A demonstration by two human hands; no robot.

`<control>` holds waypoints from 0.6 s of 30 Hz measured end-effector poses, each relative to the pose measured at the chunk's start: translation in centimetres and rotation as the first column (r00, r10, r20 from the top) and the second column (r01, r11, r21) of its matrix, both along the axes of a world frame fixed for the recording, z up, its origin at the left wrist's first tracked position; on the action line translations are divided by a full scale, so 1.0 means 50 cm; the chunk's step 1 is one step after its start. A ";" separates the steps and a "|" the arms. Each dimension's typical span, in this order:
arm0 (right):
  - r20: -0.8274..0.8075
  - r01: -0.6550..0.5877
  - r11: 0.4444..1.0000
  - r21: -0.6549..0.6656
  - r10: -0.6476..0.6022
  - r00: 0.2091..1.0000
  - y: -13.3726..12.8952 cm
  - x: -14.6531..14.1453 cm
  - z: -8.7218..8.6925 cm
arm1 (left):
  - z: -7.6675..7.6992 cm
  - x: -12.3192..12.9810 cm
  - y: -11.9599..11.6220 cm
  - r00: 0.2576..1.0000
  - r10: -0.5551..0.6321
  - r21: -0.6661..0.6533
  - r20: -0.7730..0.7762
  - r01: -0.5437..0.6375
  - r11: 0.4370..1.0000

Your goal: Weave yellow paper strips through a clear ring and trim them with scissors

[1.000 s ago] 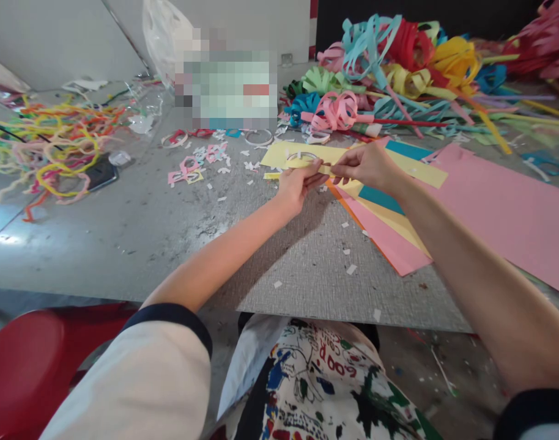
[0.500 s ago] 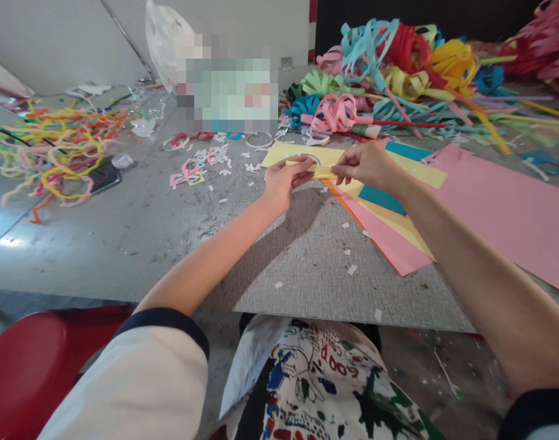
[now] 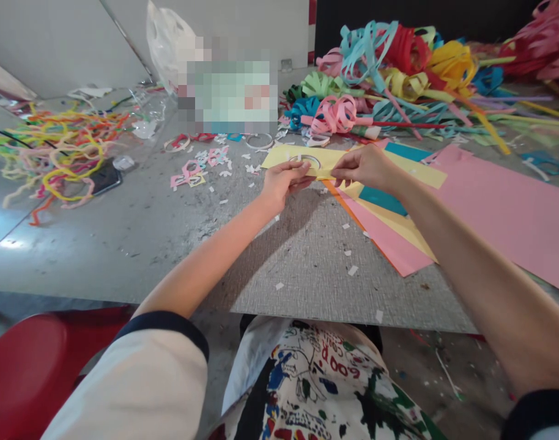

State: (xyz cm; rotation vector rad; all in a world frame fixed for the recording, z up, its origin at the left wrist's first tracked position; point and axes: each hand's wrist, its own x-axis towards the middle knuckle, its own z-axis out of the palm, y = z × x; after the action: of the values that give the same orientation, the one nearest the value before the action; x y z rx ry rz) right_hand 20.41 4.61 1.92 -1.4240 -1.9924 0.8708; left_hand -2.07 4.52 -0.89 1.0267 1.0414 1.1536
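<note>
My left hand (image 3: pixel 284 182) is closed on the near edge of a yellow paper sheet (image 3: pixel 279 154), thumb above and fingers below. A thin pale ring, like a tape roll (image 3: pixel 317 160), shows just behind its fingertips; whether the fingers grip it too I cannot tell. My right hand (image 3: pixel 359 166) pinches the same yellow edge a little to the right, fingertips bent down. Under and beside the right hand are fanned sheets: blue paper (image 3: pixel 383 200), pink paper (image 3: pixel 401 253) and more yellow paper.
Bundles of looped paper strips (image 3: pixel 334 113) lie at the back right. Large pink sheets (image 3: pixel 499 208) spread at the right. Tangled pipe cleaners (image 3: pixel 68 156) and a dark phone-like object (image 3: pixel 107 177) are at the left. A second ring (image 3: pixel 260 142) and paper scraps (image 3: pixel 215 156) lie behind.
My left fingers have shifted slightly, and more of the pale ring now shows behind them. My right hand has barely moved.
</note>
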 end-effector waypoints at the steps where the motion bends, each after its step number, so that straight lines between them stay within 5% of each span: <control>1: 0.017 -0.002 1.000 0.006 0.002 1.000 0.000 0.003 0.000 | 0.005 -0.006 0.003 0.998 -0.031 0.009 -0.062 0.032 0.999; 7: 0.055 -0.031 0.999 0.041 0.028 0.998 0.003 0.013 -0.005 | 0.018 -0.035 0.032 0.896 -0.077 0.191 -0.438 0.177 0.965; 13: 0.057 0.003 1.000 0.028 -0.004 0.998 0.010 0.007 -0.009 | -0.001 -0.030 0.039 0.872 0.043 0.285 -0.488 0.113 0.952; 18: 0.069 0.014 0.997 0.074 -0.019 0.997 0.008 0.007 -0.017 | 0.019 -0.015 0.019 0.768 0.127 0.395 -0.628 0.174 0.902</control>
State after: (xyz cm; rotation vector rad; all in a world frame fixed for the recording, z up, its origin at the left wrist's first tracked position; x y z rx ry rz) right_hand 20.78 5.04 1.06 -1.4445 -2.0394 0.7423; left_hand -2.84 5.46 0.06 1.8869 1.3202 1.0479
